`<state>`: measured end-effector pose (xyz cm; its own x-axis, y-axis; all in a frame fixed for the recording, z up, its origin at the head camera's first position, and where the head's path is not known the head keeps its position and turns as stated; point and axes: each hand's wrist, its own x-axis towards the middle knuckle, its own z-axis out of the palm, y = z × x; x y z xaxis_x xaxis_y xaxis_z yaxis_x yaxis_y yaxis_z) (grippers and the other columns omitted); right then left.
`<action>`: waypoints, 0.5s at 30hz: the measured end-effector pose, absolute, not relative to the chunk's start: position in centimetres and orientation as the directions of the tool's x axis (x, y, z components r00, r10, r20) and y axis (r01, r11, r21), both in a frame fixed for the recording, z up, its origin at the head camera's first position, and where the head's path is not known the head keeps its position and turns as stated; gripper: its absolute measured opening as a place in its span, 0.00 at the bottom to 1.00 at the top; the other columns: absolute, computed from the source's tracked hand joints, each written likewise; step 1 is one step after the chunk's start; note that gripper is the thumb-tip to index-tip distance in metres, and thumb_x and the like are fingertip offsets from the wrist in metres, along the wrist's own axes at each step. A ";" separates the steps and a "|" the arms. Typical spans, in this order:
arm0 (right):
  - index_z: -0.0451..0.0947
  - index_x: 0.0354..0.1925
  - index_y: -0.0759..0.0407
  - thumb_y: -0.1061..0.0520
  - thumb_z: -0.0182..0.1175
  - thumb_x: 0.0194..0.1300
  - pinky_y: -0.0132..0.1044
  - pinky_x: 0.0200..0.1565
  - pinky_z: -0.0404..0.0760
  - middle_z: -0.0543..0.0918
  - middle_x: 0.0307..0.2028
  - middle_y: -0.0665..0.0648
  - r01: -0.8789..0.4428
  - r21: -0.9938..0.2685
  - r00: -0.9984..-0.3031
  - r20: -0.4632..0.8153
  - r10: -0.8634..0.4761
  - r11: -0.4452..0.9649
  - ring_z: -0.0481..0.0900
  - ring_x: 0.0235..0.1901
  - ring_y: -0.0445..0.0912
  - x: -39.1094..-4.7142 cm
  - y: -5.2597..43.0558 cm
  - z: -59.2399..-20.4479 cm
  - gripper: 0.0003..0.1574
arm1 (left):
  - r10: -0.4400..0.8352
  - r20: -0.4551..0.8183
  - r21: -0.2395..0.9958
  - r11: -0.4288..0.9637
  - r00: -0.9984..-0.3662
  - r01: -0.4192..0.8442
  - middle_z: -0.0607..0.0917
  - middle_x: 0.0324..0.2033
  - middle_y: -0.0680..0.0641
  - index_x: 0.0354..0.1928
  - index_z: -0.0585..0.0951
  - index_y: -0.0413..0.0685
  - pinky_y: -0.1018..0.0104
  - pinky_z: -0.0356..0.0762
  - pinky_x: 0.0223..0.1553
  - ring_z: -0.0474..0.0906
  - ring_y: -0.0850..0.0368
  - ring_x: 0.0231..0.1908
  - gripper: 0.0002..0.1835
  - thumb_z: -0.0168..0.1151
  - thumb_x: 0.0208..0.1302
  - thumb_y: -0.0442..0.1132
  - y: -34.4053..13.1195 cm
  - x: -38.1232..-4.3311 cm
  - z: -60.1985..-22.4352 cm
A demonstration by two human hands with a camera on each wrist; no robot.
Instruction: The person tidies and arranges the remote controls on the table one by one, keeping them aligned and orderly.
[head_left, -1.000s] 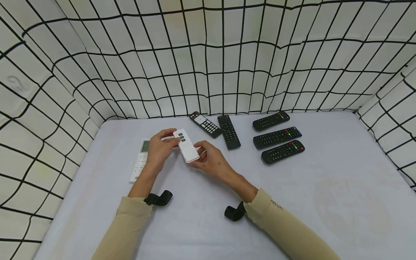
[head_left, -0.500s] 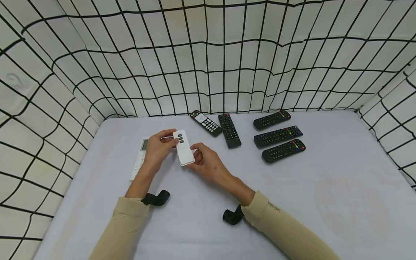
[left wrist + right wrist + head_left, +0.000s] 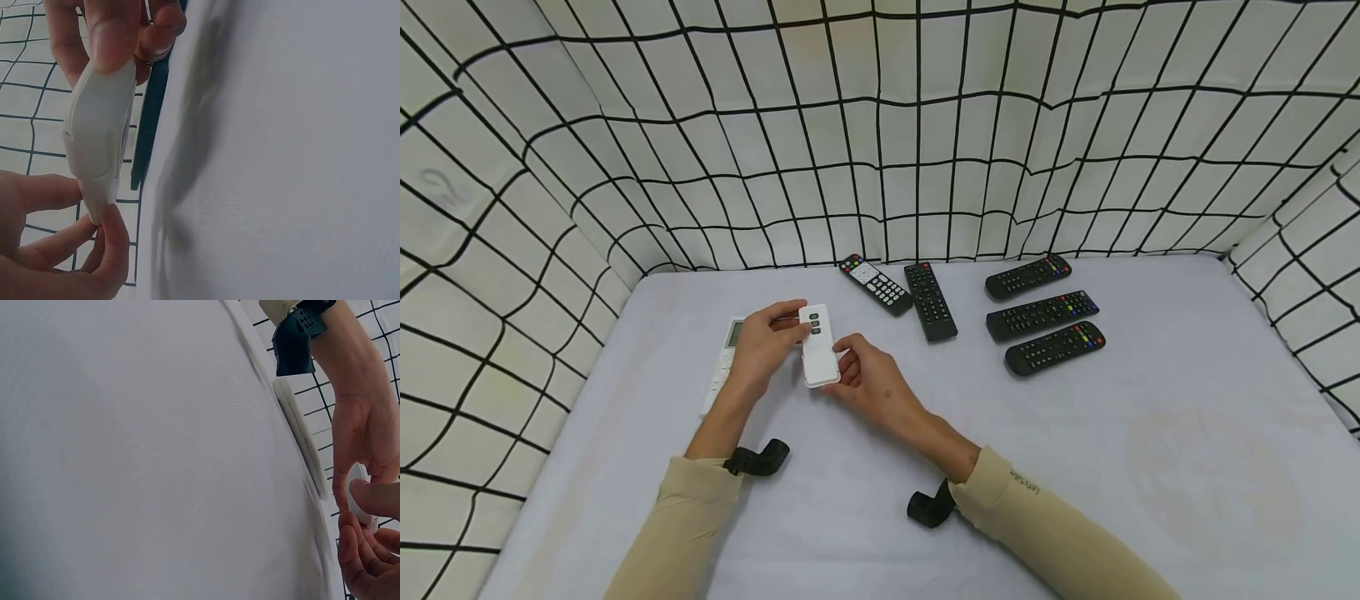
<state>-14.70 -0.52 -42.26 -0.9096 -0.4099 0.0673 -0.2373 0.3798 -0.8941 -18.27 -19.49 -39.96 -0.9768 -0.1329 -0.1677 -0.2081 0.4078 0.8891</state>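
Note:
A small white remote control (image 3: 819, 346) with a few dark buttons near its top is held between both hands above the table. The left hand (image 3: 762, 346) grips its upper end, with the thumb on the face beside the buttons. The right hand (image 3: 874, 379) pinches the lower right side near the bottom end, its other fingers curled. Seen edge-on in the left wrist view, the white remote (image 3: 100, 134) is tilted, with fingers at both ends. In the right wrist view the fingers of both hands partly cover it. A larger white remote with a screen (image 3: 721, 367) lies partly hidden behind the left hand.
Behind the hands lie a black remote with white keys (image 3: 875, 284) and a black remote (image 3: 930, 302). To the right are more black remotes, an upper one (image 3: 1028, 277), a middle one (image 3: 1042, 316) and a lower one (image 3: 1055, 348). Black netting (image 3: 880, 162) surrounds the white-covered table (image 3: 1150, 500).
The white remote has turned from slanting to nearly upright in the head view, its lower end swinging left. The right hand has moved slightly left with it; the left hand stays nearly still.

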 end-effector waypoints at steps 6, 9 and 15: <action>0.73 0.58 0.64 0.64 0.75 0.61 0.24 0.38 0.79 0.84 0.41 0.59 -0.245 -0.890 -0.910 0.074 -0.409 0.384 0.78 0.34 0.39 -14.4 -0.8 -42.2 0.31 | -0.120 -0.162 0.868 0.455 -0.979 -0.200 0.81 0.61 0.35 0.71 0.77 0.44 0.78 0.72 0.42 0.75 0.47 0.60 0.26 0.62 0.72 0.35 -19.9 -17.9 -39.7; 0.73 0.59 0.64 0.65 0.75 0.61 0.24 0.38 0.78 0.84 0.40 0.58 -0.243 -0.890 -0.909 0.070 -0.411 0.386 0.78 0.35 0.40 -14.2 -1.0 -42.2 0.31 | -0.114 -0.159 0.851 0.487 -0.981 -0.195 0.81 0.60 0.35 0.70 0.77 0.44 0.75 0.72 0.43 0.75 0.46 0.59 0.26 0.62 0.72 0.35 -20.1 -17.9 -39.6; 0.73 0.59 0.64 0.65 0.74 0.61 0.24 0.39 0.78 0.83 0.40 0.58 -0.239 -0.893 -0.903 0.059 -0.426 0.383 0.78 0.34 0.39 -14.1 -1.2 -42.3 0.30 | -0.097 -0.169 0.822 0.535 -0.981 -0.194 0.82 0.59 0.35 0.70 0.77 0.43 0.72 0.71 0.43 0.77 0.47 0.58 0.26 0.62 0.71 0.35 -20.3 -17.8 -39.6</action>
<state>-14.06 -1.21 -42.31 -0.9028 -0.4261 0.0588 -0.2387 0.3826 -0.8926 -17.80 -20.26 -39.59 -0.9809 -0.0969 -0.1686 -0.1942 0.5354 0.8220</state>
